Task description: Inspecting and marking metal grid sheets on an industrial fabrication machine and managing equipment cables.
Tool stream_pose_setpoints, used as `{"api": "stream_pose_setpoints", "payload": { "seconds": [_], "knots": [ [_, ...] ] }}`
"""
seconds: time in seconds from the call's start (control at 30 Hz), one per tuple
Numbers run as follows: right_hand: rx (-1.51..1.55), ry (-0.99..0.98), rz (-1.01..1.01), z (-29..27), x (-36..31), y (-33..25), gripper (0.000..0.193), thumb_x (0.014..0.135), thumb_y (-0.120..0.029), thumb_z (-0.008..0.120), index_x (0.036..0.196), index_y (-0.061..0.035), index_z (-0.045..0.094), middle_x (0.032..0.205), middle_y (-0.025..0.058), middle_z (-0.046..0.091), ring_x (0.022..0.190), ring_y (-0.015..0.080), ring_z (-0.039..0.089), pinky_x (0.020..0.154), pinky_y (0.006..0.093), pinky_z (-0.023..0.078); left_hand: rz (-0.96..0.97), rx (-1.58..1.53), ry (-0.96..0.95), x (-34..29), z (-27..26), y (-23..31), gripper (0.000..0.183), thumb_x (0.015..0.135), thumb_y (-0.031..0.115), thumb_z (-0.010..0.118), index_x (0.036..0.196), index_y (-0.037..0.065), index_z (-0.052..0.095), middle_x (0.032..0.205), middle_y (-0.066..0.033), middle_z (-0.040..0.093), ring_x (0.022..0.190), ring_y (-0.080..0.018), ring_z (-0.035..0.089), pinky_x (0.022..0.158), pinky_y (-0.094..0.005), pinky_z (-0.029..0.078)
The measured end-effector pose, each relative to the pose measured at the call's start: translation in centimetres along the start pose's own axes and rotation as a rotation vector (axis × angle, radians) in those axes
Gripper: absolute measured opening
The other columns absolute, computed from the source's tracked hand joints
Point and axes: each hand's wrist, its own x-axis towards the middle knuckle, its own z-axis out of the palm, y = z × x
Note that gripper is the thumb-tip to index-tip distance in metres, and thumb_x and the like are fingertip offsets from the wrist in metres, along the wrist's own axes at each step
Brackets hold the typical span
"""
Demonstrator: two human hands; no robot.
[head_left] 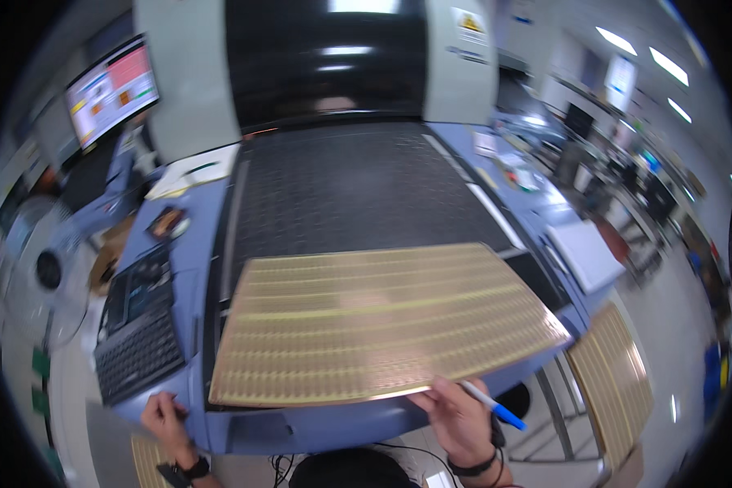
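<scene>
A large copper-and-yellow circuit board panel (366,325) with rows of fine pattern lies tilted over the near end of the black machine bed (325,187). My right hand (459,423) pinches the panel's near edge, right of its middle. A white marker pen (494,405) with a blue end is also tucked in that hand and sticks out to the right. At the lower left, my left hand (165,421) is apart from the panel, its fingers curled in with nothing visible in them. It is nearest to the black keyboard (138,358).
More patterned panels (614,378) stand on a metal rack at the lower right. A white pad of paper (586,254) lies on the blue ledge to the right. A monitor (114,91) and a fan (49,268) are at the left. The machine's black cover (325,65) rises behind the bed.
</scene>
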Motion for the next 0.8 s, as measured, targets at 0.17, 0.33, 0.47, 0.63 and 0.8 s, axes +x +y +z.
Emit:
{"api": "stream_pose_setpoints", "payload": {
  "seconds": [0.17, 0.33, 0.47, 0.63, 0.8],
  "knots": [
    [-0.201, -0.308, -0.189, 6.2, 5.1, -4.3, 0.073, 0.085, -0.014, 0.071, 0.144, 0.0037, 0.031, 0.140, 0.0291, 0.046, 0.126, 0.0405, 0.053, 0.101, 0.0527, 0.049, -0.022, -0.025, -0.016, -0.4, 0.0, 0.2, 0.030, 0.097, 0.018, 0.058, 0.076, -0.002, 0.064, 0.054, -0.0029, 0.057, 0.048, -0.0084, 0.053, 0.046, -0.0222, 0.039],
    [-1.198, -0.402, -0.888, 7.8, 22.2, -3.9, 0.069, 0.092, -0.013, 0.065, 0.149, 0.0027, 0.029, 0.141, 0.0333, 0.044, 0.127, 0.0439, 0.051, 0.100, 0.0448, 0.047, -0.006, 0.005, 0.005, -0.5, -0.4, 0.7, 0.030, 0.097, 0.017, 0.058, 0.076, -0.004, 0.065, 0.055, -0.0044, 0.058, 0.047, -0.0090, 0.054, 0.046, -0.0227, 0.040],
    [-1.837, -0.457, -0.771, 2.7, 24.8, 1.4, 0.054, 0.091, -0.030, 0.065, 0.134, -0.0023, 0.049, 0.133, 0.0288, 0.052, 0.128, 0.0457, 0.047, 0.105, 0.0531, 0.038, -0.011, 0.040, 0.036, -0.6, 0.4, 1.6, 0.028, 0.094, 0.013, 0.059, 0.073, -0.004, 0.065, 0.054, -0.0058, 0.059, 0.046, -0.0093, 0.054, 0.046, -0.0232, 0.041],
    [-1.981, -0.568, -0.510, 2.9, 24.8, 2.4, 0.056, 0.093, -0.052, 0.054, 0.125, -0.0063, 0.059, 0.133, 0.0214, 0.056, 0.126, 0.0458, 0.047, 0.108, 0.0686, 0.026, -0.058, 0.048, 0.026, -0.6, 0.0, 1.5, 0.026, 0.093, 0.010, 0.058, 0.074, -0.006, 0.065, 0.054, -0.0057, 0.059, 0.047, -0.0091, 0.054, 0.046, -0.0229, 0.041],
    [-1.910, -0.687, -0.444, 2.5, 23.7, 2.0, 0.058, 0.093, -0.053, 0.054, 0.128, -0.0066, 0.057, 0.133, 0.0246, 0.056, 0.129, 0.0488, 0.043, 0.109, 0.0700, 0.024, -0.059, 0.044, 0.049, -0.4, 0.4, 2.2, 0.027, 0.094, 0.011, 0.058, 0.073, -0.006, 0.064, 0.054, -0.0054, 0.059, 0.047, -0.0090, 0.054, 0.045, -0.0229, 0.041]
  ]
}}
